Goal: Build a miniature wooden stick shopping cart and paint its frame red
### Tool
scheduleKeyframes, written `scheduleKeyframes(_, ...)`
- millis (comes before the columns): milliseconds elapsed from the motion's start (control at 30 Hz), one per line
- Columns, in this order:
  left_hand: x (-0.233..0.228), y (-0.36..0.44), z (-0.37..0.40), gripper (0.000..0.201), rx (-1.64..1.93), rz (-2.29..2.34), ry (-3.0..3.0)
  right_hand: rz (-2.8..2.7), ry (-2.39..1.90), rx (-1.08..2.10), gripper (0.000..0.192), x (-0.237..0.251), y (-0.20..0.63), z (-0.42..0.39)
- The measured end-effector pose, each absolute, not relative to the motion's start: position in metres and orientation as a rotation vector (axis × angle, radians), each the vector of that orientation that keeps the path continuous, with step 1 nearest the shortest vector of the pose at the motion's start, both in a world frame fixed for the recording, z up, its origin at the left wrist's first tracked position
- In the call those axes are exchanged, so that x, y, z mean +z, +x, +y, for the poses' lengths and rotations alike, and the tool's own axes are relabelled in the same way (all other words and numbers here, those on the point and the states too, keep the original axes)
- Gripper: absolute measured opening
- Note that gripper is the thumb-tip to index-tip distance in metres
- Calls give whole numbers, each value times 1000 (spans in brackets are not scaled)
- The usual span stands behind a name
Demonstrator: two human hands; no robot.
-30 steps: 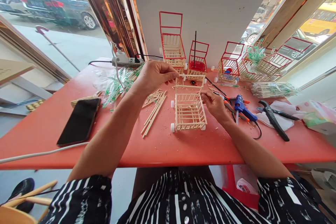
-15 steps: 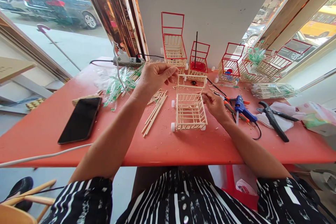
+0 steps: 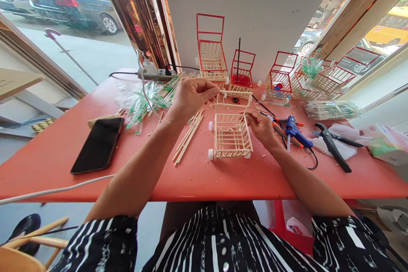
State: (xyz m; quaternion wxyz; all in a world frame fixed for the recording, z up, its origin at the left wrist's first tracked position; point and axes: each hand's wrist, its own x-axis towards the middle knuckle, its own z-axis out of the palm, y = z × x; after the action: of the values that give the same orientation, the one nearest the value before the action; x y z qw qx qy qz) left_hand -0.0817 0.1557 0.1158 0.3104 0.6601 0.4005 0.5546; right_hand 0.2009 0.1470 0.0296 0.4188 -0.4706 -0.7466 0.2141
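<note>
A small unpainted stick cart (image 3: 231,136) with white wheels stands on the red table (image 3: 197,174), its handle frame at the far end. My left hand (image 3: 191,95) pinches the left post of that handle frame. My right hand (image 3: 260,126) pinches the top right rail of the cart's basket. A loose bundle of thin wooden sticks (image 3: 188,136) lies just left of the cart.
A blue glue gun (image 3: 295,131), red-handled pliers and black cutters (image 3: 331,146) on a white cloth lie to the right. Several red-painted carts (image 3: 211,57) line the back wall. A black phone (image 3: 97,144), a white cable and packets of sticks (image 3: 146,102) lie left.
My left hand has shifted slightly right and down along the handle frame. The cart and my right hand have stayed almost still.
</note>
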Motion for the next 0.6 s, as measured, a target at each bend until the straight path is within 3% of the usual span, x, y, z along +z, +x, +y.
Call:
scheduleKeyframes(267,113,-80,158,25,1524,1014,1652,-1822,-1199,574,49,32,201,144)
scheduleKeyframes(433,107,-82,165,5,1616,1035,1456,-1827,-1203,549,49,33,200,144)
scheduleKeyframes(600,106,-87,170,19,1649,1067,1359,-1852,-1194,507,54,33,200,145)
